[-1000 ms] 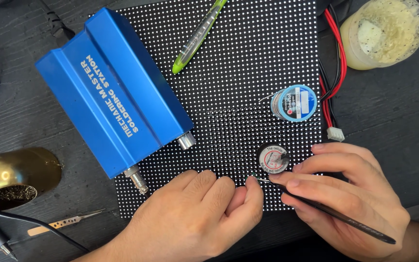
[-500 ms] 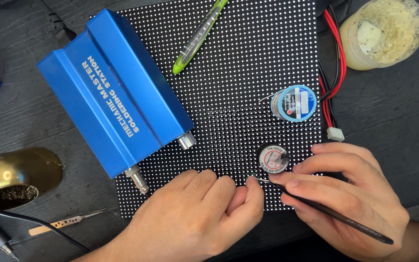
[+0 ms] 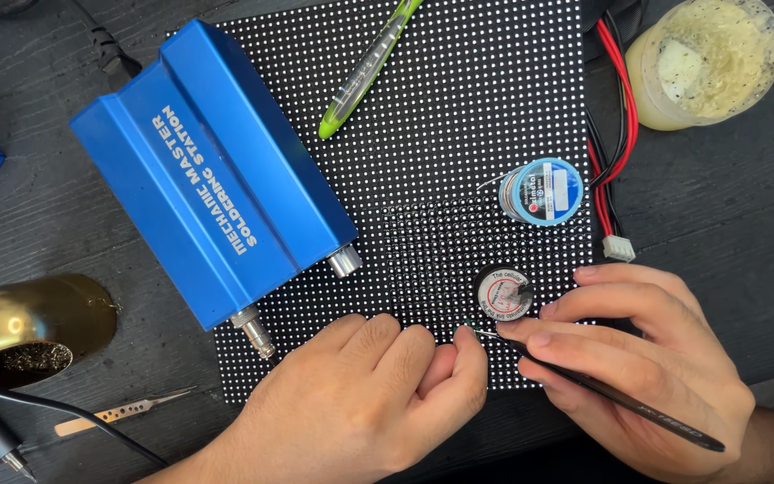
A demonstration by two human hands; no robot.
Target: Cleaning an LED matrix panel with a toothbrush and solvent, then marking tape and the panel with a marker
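Observation:
A black dotted LED panel (image 3: 459, 152) lies flat on the dark table. My left hand (image 3: 360, 403) rests on its near edge, fingers curled, fingertips pressed to the panel beside the tool tip. My right hand (image 3: 647, 367) grips black tweezers (image 3: 602, 390) like a pen, their tip touching the panel near my left index finger. A small round tin (image 3: 503, 293) sits just above the tip. A spool of solder wire (image 3: 541, 190) lies further up the panel.
A blue soldering station box (image 3: 212, 170) lies across the panel's left side. A green pen (image 3: 365, 72) lies at the top. Red and black wires (image 3: 611, 152) with a white connector run along the right edge. A yellowish jar (image 3: 705, 58), brass tip cleaner (image 3: 24, 332) and spare tweezers (image 3: 123, 412) surround it.

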